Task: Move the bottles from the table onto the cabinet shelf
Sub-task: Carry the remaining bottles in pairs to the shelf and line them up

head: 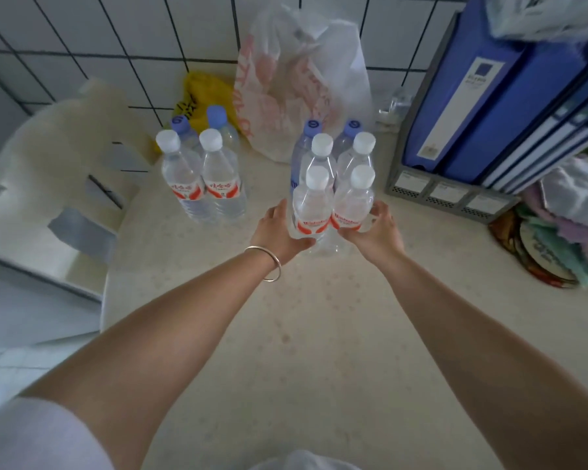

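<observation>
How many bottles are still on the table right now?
10. Left group of four: two white-capped, two blue-capped behind. Right group of six: front pair between both hands, two white-capped behind, two blue-capped rearmost. Others may be hidden.

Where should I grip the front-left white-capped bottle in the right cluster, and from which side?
Take the front-left clear plastic water bottle with white cap around its labelled lower body, from its open left side, where the left hand already is. Its neighbour with white cap touches its right side and more bottles crowd behind, so those sides look blocked.
</observation>
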